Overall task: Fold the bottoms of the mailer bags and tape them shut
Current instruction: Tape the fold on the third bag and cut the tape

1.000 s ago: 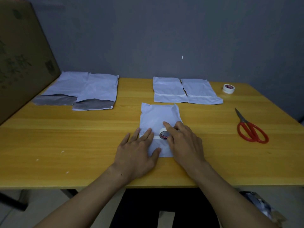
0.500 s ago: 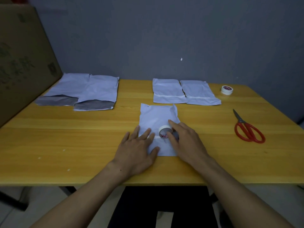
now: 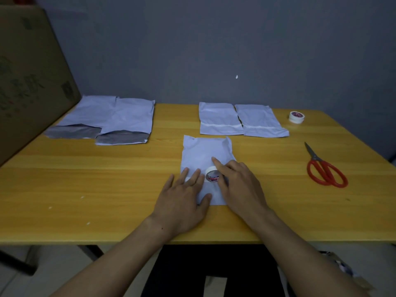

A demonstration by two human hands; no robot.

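Left hand (image 3: 184, 202) lies flat, fingers straight, pressing the mailer bag (image 3: 203, 151) to the tabletop (image 3: 107, 179); right hand (image 3: 240, 185) has its grip round the tape roll (image 3: 212, 174) on the bag.

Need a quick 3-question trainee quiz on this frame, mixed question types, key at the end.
1. Fill in: the red scissors lie on the table to the person's ___ of the centre mailer bag.
2. True or false: the left hand lies flat on that bag.
3. The right hand grips: A) the scissors B) a tape roll C) nothing.

Key: 1 right; 2 true; 3 B.
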